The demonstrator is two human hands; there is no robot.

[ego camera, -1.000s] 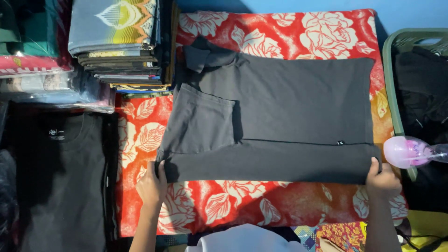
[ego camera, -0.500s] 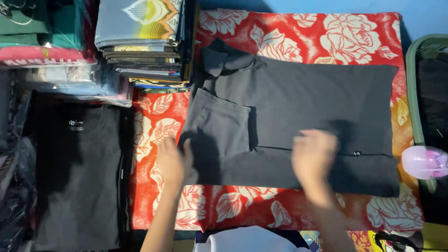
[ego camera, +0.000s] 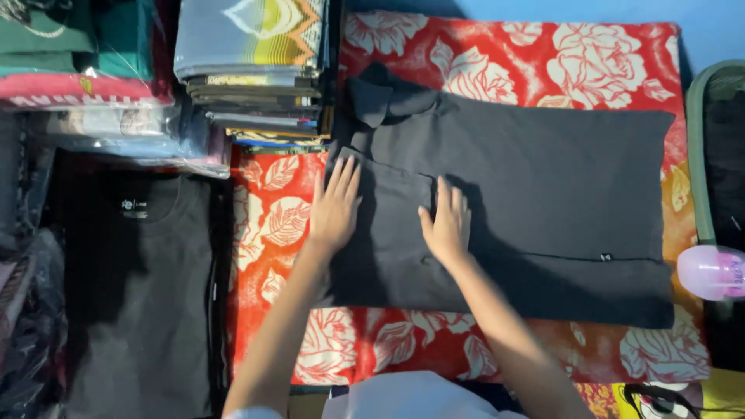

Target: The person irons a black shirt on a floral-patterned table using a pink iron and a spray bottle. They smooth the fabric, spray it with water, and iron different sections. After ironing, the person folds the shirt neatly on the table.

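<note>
A dark grey shirt (ego camera: 543,194) lies flat on a red cloth with a pale rose pattern (ego camera: 497,62), its collar end toward the stack of folded fabric and its lower edge already turned up along the side nearest the person. One sleeve is folded in over the body of the garment. The left hand (ego camera: 335,208) rests palm down on that folded sleeve section, at the shirt's left edge, fingers extended and slightly spread; it grips nothing. The right hand (ego camera: 445,225) lies palm down just beside it on the same folded section, fingers straight and close together, likewise holding nothing. Both forearms reach in from the lower edge of the view. Behind the left hand stands a stack of folded fabrics (ego camera: 252,70), the top piece grey with a yellow and orange pattern. To the left of the red cloth lies a second dark shirt (ego camera: 140,295), spread flat. At the far right edge a pale pink rounded plastic object (ego camera: 710,271) sits near the shirt's hem corner.
</note>
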